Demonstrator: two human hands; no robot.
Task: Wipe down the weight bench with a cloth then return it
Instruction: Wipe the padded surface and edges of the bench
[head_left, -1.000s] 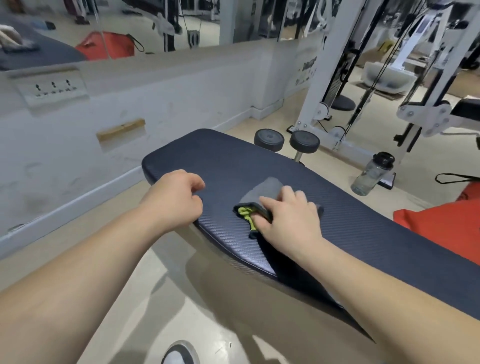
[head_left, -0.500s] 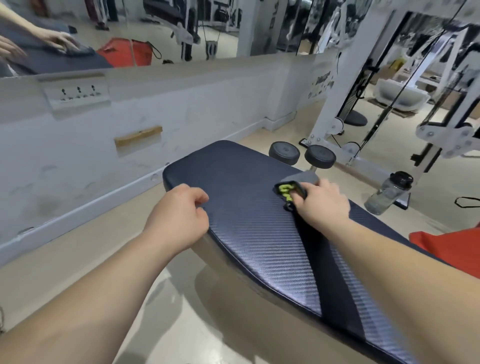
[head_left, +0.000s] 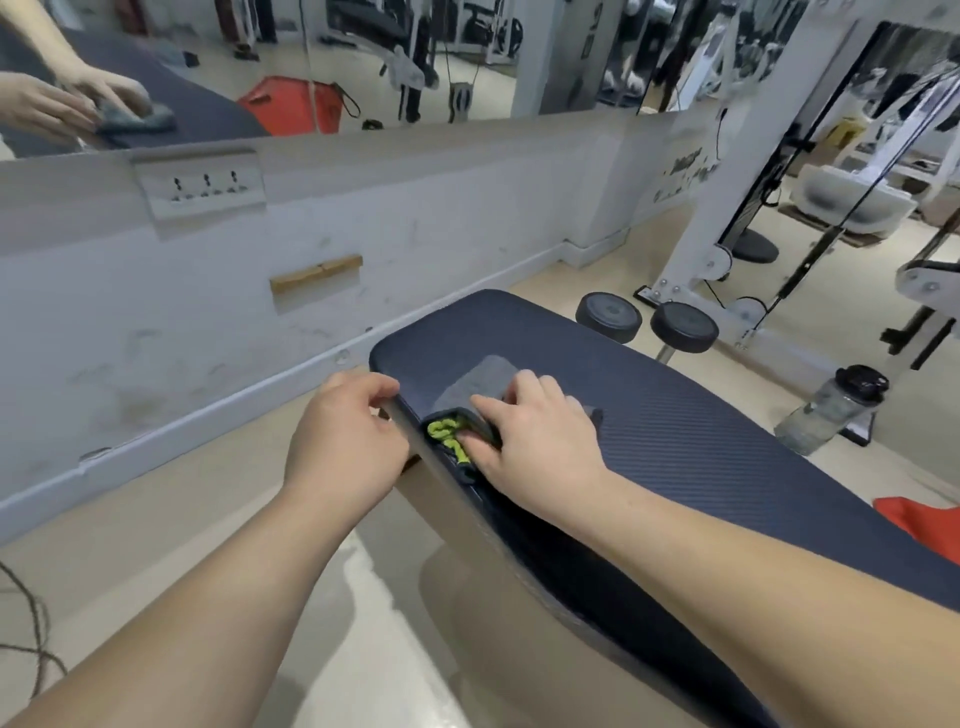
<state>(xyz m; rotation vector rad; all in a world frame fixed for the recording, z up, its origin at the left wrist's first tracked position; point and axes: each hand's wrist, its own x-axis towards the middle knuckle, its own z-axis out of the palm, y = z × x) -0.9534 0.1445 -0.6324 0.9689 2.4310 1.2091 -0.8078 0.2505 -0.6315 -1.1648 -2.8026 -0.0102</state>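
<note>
Both forearms and hands (head_left: 348, 441) are bare, sleeveless.

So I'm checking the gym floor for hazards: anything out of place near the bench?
A water bottle stands on the floor right beside the bench, and a loose cord loops across the floor at left; both could trip someone.

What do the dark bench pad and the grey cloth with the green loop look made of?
Dark navy bench pad: likely vinyl or faux leather, semi-matte, with an embossed weave-like texture. Grey cloth under the right hand: soft, matte, fuzzy, probably microfibre.
</note>
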